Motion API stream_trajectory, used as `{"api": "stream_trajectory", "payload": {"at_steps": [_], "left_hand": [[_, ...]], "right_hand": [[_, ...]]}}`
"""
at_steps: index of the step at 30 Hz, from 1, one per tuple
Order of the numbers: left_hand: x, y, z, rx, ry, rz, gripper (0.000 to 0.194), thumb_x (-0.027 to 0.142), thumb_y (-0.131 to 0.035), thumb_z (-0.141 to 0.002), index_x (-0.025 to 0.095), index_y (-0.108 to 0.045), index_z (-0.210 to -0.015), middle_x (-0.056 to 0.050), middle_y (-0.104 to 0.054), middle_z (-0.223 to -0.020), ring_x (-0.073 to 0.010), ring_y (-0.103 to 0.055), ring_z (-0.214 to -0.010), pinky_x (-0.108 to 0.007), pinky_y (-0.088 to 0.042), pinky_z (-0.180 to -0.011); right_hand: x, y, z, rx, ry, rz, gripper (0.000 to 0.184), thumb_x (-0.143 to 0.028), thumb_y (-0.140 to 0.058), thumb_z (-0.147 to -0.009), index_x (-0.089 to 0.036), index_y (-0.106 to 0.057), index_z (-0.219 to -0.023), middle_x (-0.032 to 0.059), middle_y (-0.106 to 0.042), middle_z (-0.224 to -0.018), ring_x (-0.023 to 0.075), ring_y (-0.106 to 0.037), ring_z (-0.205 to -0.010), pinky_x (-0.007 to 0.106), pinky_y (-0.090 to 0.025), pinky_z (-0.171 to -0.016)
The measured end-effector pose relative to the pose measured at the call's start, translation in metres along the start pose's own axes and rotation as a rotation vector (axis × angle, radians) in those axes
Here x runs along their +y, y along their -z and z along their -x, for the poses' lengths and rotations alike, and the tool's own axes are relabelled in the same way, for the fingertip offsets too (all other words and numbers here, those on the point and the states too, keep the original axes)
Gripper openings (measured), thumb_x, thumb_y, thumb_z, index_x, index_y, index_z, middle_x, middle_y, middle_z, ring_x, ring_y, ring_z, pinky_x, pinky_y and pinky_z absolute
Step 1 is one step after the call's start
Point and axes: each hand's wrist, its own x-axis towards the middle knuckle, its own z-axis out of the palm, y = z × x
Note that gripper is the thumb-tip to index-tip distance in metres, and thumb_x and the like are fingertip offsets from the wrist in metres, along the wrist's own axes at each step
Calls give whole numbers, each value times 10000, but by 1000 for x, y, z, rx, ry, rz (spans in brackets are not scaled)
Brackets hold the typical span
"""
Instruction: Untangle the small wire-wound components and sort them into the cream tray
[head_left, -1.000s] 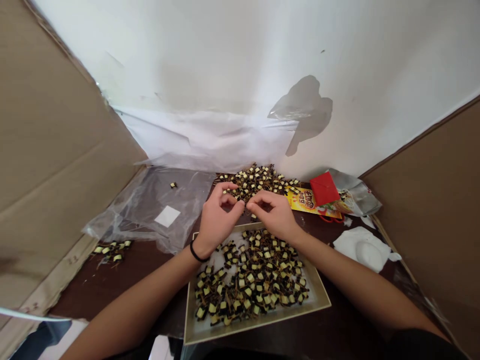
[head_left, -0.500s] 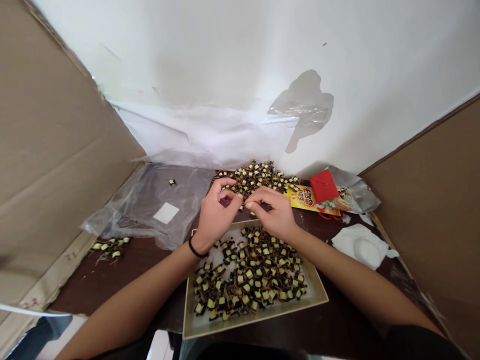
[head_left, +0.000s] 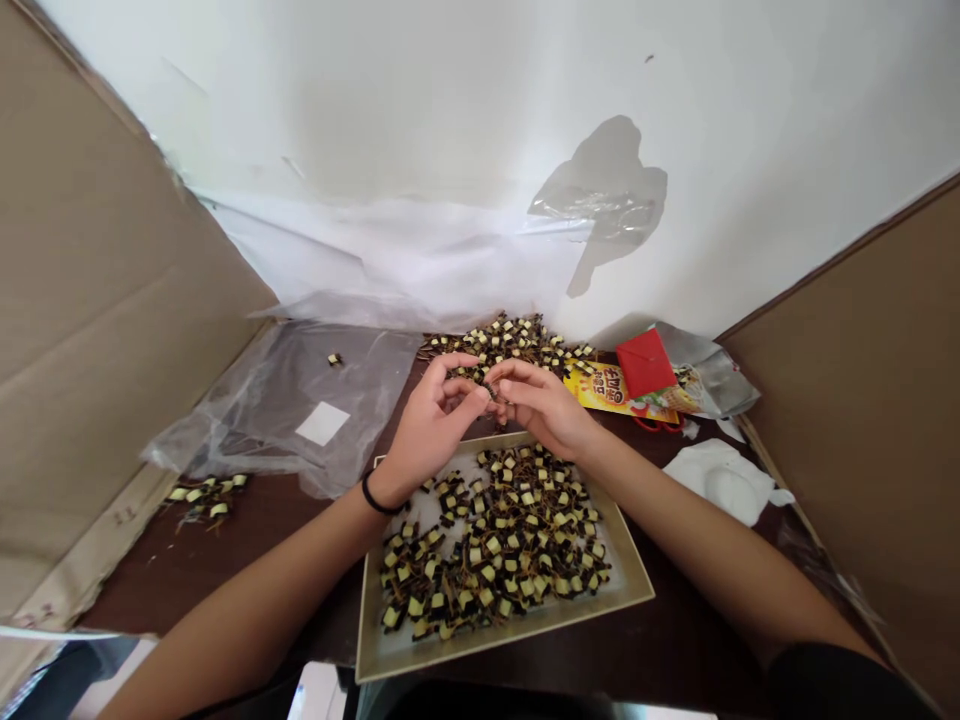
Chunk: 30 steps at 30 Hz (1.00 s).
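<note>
Both hands meet above the far rim of a shallow cream tray (head_left: 637, 585) filled with small black parts with pale yellow bands and thin brown wire leads, like little wound coils. My left hand (head_left: 439, 415) is closed, thumb and forefinger pinching one small dark coil part (head_left: 491, 393). At the same part, the fingertips of my right hand (head_left: 546, 405) are pressed together around its leads. Fingers cover most of that part. Just behind the hands lies a pile of similar coil parts (head_left: 517, 335) on the dark table.
On the left a clear plastic bag (head_left: 375, 370) carries a white square label (head_left: 323, 423) and a single part. A small cluster of parts (head_left: 206, 495) lies nearer. To the right are a yellow snack packet (head_left: 596, 385), a red packet (head_left: 645, 363) and crumpled white tissue (head_left: 720, 480). Cardboard walls flank the table.
My right fingers have shifted from a fingertip pinch to curl closer around the part, which now shows dark between both hands. The view has shifted slightly.
</note>
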Motion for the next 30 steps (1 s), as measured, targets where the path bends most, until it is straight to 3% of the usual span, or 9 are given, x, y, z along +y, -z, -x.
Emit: {"api": "stream_trajectory", "payload": {"at_steps": [9,17,30], "left_hand": [[-1,-2,-1,22,5,-88,353,222,-626,-781,182,-477,-1098,43,-629,-686,-121,-650,-657,-249,-502,-680],[-1,-3,0,42,31,-38,347,203,-654,-759,196,-506,-1073,44,-612,-676,-127,-652,-652,-250,-515,-670],[-3,1,1,-44,-44,-84,330,262,-600,-827,184,-461,-1116,43,-603,-707,-115,-636,-684,-247,-497,-705]], "right_hand": [[1,4,0,-11,-76,9,165,-281,-719,-696,-186,-644,-809,-40,-559,-621,84,-513,-575,225,-438,-567],[2,7,-1,-25,-82,11,137,-253,-728,-714,-192,-648,-807,-37,-579,-662,81,-526,-577,230,-455,-572],[-2,7,-1,-65,-167,-109,239,-252,-819,-629,-174,-661,-790,-43,-578,-667,64,-546,-591,193,-469,-568]]}}
